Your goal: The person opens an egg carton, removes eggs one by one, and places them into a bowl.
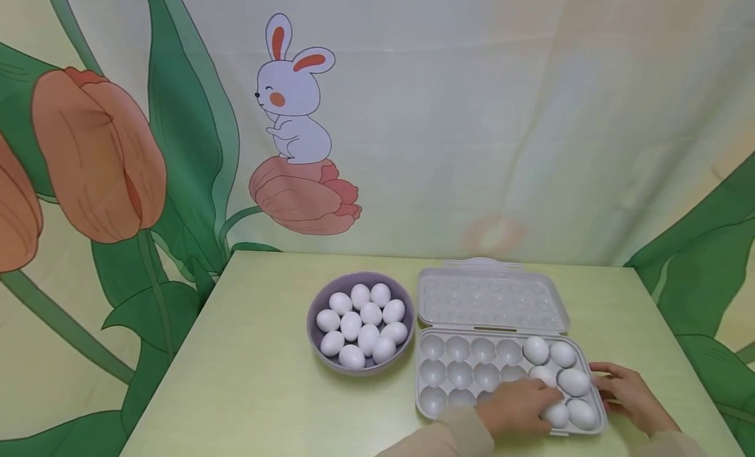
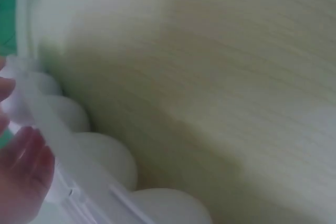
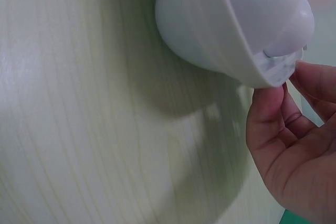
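Note:
In the head view my left hand (image 1: 519, 406) reaches over the lower tray of a grey plastic egg carton (image 1: 421, 378). Its thumb and fingers lie around a white egg (image 1: 556, 416) in the front row, slightly blurred. More white eggs (image 1: 574, 382) fill the wells at the tray's right end. At that end my right hand (image 1: 630, 393) pinches the tray's rim between thumb and fingers, plainest in the right wrist view (image 3: 302, 135). The left wrist view shows my left fingers (image 2: 39, 163) beside the tray rim, partly cut off by the frame.
A grey-purple bowl (image 1: 315, 349) of several white eggs stands left of the carton. The carton's lid (image 1: 492, 299) lies open behind the tray. Wells on the tray's left hold no eggs. A printed cloth (image 1: 413, 149) hangs behind the pale table (image 1: 248, 378).

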`<state>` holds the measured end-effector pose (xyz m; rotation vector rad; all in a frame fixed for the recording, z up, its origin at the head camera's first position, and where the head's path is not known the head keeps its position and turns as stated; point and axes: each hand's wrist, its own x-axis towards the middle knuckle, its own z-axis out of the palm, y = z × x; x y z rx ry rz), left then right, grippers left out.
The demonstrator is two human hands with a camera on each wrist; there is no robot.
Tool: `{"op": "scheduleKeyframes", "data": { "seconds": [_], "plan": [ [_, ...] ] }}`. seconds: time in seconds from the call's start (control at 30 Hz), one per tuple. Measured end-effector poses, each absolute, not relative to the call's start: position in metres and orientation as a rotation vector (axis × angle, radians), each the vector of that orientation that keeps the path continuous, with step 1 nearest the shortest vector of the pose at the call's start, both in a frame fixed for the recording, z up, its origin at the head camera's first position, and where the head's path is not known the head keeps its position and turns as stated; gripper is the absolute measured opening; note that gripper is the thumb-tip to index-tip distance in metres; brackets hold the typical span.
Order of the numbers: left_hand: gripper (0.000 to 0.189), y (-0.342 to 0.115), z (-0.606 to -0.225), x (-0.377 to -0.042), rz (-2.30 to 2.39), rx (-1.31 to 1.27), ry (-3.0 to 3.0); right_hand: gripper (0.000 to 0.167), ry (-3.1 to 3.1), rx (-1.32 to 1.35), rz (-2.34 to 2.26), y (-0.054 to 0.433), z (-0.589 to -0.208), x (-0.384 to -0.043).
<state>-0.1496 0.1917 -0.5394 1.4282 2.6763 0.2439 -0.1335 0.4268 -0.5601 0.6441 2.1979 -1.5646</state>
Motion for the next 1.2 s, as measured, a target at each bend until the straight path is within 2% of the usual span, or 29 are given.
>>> {"op": "scheduleKeyframes", "data": {
  "seconds": [0.17,0.47,1.2],
  "plan": [
    [0.038,0.200,-0.539,-0.144,0.037,1.517,2.724,0.061,2.177,0.677,-1.562,0.427,-0.560,-0.135],
    [0.034,0.216,-0.534,-0.141,-0.265,1.499,2.656,0.059,2.167,0.681,-1.568,0.428,-0.560,-0.135],
    [0.037,0.208,-0.534,-0.149,-0.217,1.535,2.636,0.055,2.175,0.675,-1.562,0.428,-0.561,-0.136]
  ]
}}
